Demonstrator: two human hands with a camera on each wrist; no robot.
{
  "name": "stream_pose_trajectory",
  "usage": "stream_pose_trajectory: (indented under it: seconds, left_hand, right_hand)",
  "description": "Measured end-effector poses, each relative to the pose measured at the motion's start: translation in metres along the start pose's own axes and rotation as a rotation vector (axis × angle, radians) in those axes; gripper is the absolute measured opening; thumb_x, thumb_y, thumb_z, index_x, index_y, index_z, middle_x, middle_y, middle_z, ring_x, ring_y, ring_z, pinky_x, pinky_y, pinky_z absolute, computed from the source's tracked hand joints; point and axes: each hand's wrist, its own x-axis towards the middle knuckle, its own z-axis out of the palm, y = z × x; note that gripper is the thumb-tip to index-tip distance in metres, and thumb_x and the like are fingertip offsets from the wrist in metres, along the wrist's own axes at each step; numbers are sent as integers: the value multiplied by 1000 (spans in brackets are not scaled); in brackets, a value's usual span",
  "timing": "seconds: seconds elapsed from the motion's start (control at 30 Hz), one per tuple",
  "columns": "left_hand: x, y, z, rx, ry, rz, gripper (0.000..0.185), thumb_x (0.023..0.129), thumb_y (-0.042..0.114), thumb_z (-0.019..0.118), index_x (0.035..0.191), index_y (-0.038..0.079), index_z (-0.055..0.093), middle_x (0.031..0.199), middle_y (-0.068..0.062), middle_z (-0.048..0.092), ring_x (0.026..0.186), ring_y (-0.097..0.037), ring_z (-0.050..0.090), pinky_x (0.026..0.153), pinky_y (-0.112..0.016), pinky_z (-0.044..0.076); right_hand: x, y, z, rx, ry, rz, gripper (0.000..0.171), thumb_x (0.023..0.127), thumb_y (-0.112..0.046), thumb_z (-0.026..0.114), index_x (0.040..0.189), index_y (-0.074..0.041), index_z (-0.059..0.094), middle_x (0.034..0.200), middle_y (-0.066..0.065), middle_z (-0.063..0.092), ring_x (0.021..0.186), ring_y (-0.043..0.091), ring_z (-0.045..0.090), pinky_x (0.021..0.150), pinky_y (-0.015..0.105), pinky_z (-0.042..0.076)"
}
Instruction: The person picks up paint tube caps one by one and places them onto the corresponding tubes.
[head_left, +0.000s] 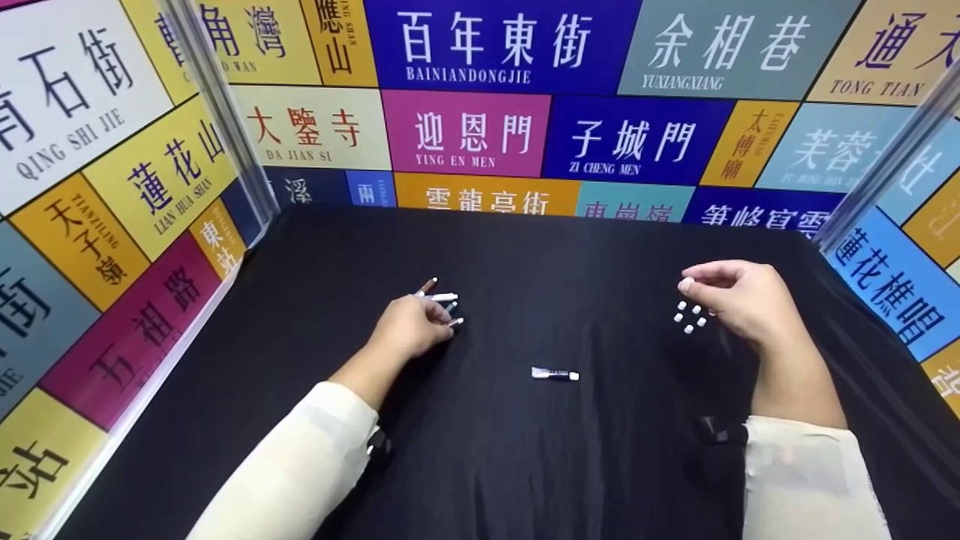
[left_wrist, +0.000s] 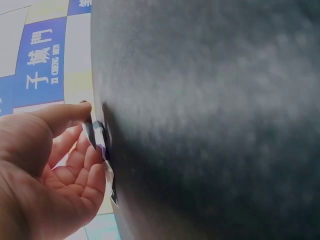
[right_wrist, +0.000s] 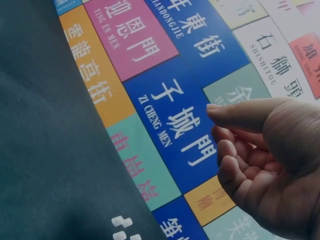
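In the head view my left hand (head_left: 412,326) is over a small bunch of slim paint tubes with pale caps on the black cloth. A brown tube (head_left: 427,286) and a white tube (head_left: 444,298) stick out beyond its fingers. Close up, the left wrist view has thumb and fingers pinching a dark tube (left_wrist: 90,132), others lying beneath. My right hand (head_left: 739,300) is raised at the right, pinching a small white cap-like piece (head_left: 686,284) between thumb and forefinger. Several similar white pieces (head_left: 688,328) lie below its fingertips.
One dark blue and white paint tube (head_left: 555,373) with a white cap lies between the hands, nearer the person. Black cloth (head_left: 495,450) covers the table. Upright panels (head_left: 465,135) with coloured street-name signs enclose the back and sides.
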Motion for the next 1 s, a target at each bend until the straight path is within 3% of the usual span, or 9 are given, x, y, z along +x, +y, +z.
stream_pose_trajectory:
  seconds: [0.1, 0.23, 0.53, 0.6, 0.7, 0.8, 1.0]
  left_hand:
    - [1, 7, 0, -33, 12, 23, 10, 85, 22, 87, 93, 18, 84, 93, 3, 82, 100, -22, 74, 100, -40, 56]
    - [2, 18, 0, -82, 34, 64, 10, 86, 21, 86, 94, 16, 83, 95, 2, 83, 110, -20, 75, 121, -35, 46]
    - [-2, 40, 7, -158, 98, 142, 8, 88, 22, 85, 94, 17, 83, 87, 3, 82, 85, -17, 74, 132, -39, 29]
    - [-4, 45, 8, -186, 98, 155, 9, 88, 21, 84, 95, 16, 82, 87, 2, 81, 84, -17, 73, 128, -40, 35]
    - [-6, 53, 8, -227, 94, 145, 10, 88, 21, 84, 96, 16, 82, 88, 3, 80, 83, -14, 70, 108, -37, 51]
    - [-8, 60, 8, -246, 106, 139, 10, 88, 22, 84, 97, 17, 82, 88, 4, 79, 82, -12, 68, 89, -34, 54]
    - [-8, 68, 11, -275, 150, 149, 9, 88, 21, 84, 96, 18, 82, 86, 5, 78, 79, -9, 65, 79, -28, 55]
  right_hand:
    - [-4, -7, -2, 1, 15, -12, 43, 95, -49, 78, 123, -16, 80, 103, -8, 81, 81, -1, 65, 69, 17, 53]
    - [-10, -18, -5, 20, 30, -31, 43, 95, -49, 80, 122, -16, 81, 98, -14, 80, 81, -3, 66, 71, 14, 52]
    - [-25, -48, -6, 25, 77, -103, 36, 94, -47, 81, 116, -19, 82, 86, -21, 74, 76, 4, 63, 64, 19, 51]
    - [-29, -55, -5, 21, 87, -115, 35, 94, -47, 81, 115, -20, 83, 85, -19, 73, 75, 6, 63, 63, 20, 50]
    - [-35, -64, -5, 24, 89, -129, 34, 94, -48, 81, 114, -21, 83, 89, -15, 74, 77, 8, 63, 64, 20, 51]
    - [-40, -72, -5, 30, 91, -147, 32, 94, -47, 81, 114, -22, 83, 92, -12, 74, 79, 9, 63, 64, 19, 51]
    - [-48, -84, -4, 56, 97, -203, 25, 94, -40, 83, 110, -21, 84, 92, -10, 74, 77, 9, 64, 63, 19, 51]
